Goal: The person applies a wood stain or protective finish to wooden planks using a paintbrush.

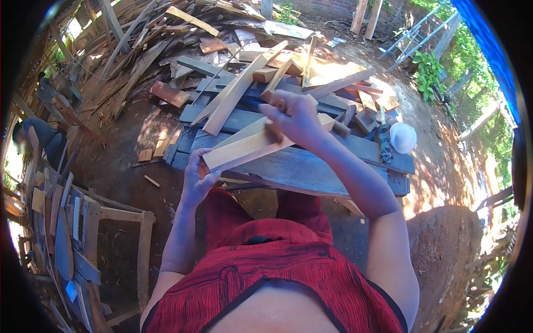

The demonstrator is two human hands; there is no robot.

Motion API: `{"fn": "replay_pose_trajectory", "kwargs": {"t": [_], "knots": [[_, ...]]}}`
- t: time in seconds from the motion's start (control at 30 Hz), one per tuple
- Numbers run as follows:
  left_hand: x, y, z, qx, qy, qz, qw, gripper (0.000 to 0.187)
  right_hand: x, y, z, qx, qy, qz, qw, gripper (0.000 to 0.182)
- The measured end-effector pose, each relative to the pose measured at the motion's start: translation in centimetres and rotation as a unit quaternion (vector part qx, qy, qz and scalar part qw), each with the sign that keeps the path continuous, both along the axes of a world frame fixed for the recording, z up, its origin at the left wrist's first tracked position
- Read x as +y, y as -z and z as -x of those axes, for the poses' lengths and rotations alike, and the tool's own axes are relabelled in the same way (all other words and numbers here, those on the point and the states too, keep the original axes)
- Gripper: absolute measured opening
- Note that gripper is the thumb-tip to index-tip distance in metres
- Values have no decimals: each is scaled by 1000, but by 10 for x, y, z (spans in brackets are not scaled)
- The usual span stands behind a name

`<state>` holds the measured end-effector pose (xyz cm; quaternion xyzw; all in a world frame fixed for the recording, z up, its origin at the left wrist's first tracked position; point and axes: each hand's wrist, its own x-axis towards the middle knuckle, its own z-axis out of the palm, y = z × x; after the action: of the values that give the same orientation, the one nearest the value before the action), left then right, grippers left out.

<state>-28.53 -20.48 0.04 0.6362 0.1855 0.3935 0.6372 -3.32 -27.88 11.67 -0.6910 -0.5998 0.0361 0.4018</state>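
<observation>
Strip: I hold a pale wooden strip [250, 145], flat and narrow, with a clean light face and a squared near end.
Long axis: it runs from my left hand, low and near me, up and away to the right, passing under my right hand; its far end reaches toward the pile beyond.
Left hand: my left hand [198, 178] is curled around the near end of the strip, fingers pressed shut on it from below, thumb on the edge.
Right hand: my right hand [294, 116] is closed on a small dark tool [273, 132] whose lower end sits against the strip's upper face. I cannot tell what kind of tool it is.
Under the grip: just below the strip lies a broad grey plank [311, 166], weathered, stretching right from my left hand across a stack of boards.
Beyond the grip: past my right hand lies a heap of loose offcuts [239, 89], pale and grey, lying at all angles.
Right of the grip: a white hard hat [402, 137] rests on the far end of the boards, well apart from my right hand.
Left of the grip: a wooden frame [119, 222] stands on bare earth, and further left another person [39, 141] bends over.
Nearest me: my red garment [272, 272] fills the space below both hands.
</observation>
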Motion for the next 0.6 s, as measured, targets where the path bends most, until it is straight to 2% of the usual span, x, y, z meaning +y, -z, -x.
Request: {"fn": "replay_pose_trajectory", "kwargs": {"t": [0.07,0.1,0.17,0.2,0.27,0.33,0.4,0.6], "knots": [[0,3,-1,-18,1,12,1000,54,7,-7,19,139,-96,5,986,26],[0,6,-1,-33,-1,22,999,54,9,-13,28,140,-97,5,985,26],[-1,7,-1,-47,-6,32,998,55,12,-25,42,377,-202,-19,904,25],[-1,6,-1,-55,-5,31,998,55,13,-27,44,377,-204,-18,903,25],[1,8,2,-64,-6,31,997,56,18,-31,46,511,-239,-17,826,24],[5,13,6,-30,-2,33,999,57,23,-19,41,513,-223,-7,829,24],[3,11,3,-54,8,40,998,57,26,-5,27,514,-207,0,833,24],[6,14,7,-62,37,44,996,55,13,33,-96,475,26,46,878,21]]}}
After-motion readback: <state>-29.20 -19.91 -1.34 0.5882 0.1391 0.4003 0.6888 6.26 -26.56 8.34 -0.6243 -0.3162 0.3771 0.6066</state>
